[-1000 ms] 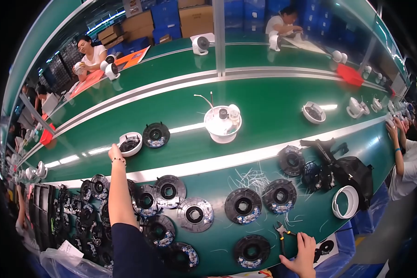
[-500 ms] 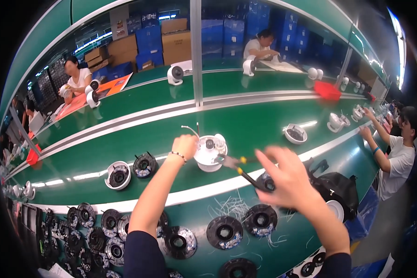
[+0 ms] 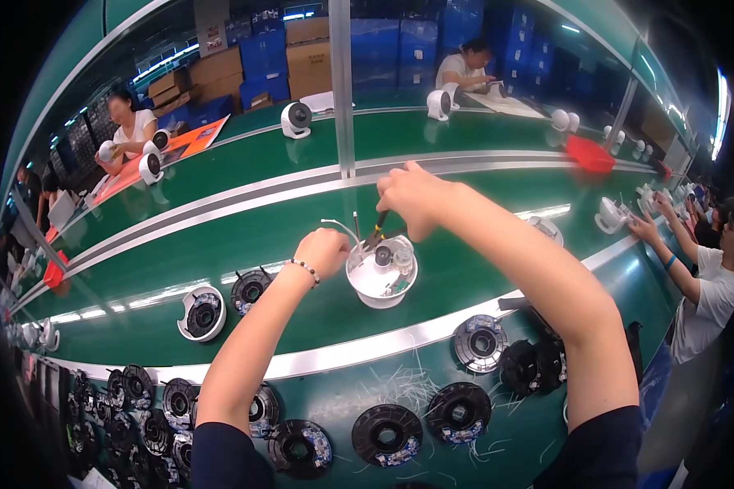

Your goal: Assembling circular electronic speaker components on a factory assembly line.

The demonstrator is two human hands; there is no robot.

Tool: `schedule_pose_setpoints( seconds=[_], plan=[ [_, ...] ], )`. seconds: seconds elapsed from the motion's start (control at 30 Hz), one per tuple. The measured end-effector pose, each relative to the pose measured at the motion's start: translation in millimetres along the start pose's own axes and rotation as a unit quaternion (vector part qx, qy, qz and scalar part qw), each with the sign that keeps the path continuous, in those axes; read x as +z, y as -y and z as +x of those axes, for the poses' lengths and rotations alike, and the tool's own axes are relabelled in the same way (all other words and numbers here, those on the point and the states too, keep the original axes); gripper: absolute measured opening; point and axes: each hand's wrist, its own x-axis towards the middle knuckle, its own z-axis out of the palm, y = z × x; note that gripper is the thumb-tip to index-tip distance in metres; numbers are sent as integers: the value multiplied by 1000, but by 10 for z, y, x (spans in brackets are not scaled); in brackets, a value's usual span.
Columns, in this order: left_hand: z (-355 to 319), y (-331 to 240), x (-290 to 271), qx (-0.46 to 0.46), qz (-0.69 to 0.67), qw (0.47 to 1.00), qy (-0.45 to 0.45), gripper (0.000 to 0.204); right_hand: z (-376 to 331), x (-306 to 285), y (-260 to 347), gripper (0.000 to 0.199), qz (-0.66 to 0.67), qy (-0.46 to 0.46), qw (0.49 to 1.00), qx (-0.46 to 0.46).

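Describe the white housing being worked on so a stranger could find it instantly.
On the green conveyor belt, look just below the upright metal post. The round white bowl-shaped housing sits there between the left hand and right hand. Unlike nearby units, it has cutters poking into it.

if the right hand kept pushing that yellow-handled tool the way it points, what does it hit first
Most likely the parts inside the white round housing. The right hand angles the tool down and leftward into that open shell, which the left hand touches at its rim. Depth is hard to judge.
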Motion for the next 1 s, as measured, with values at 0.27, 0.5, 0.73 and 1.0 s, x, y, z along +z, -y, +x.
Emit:
schedule_pose_setpoints(
  seconds=[0.27,0.5,0.73,1.0],
  plan=[
    [71,-111,108,-12,15,1000,-9,8,-9,101,-14,60,-28,52,998,16],
    [138,-185,159,-14,11,1000,-8,8,-61,19,28,59,-30,54,998,21],
    [229,-295,227,-9,11,1000,-3,8,-112,219,-18,52,-36,41,998,27],
    [96,-384,43,-8,-2,999,-51,9,-644,-33,-180,52,-22,-55,996,69]
  ],
)
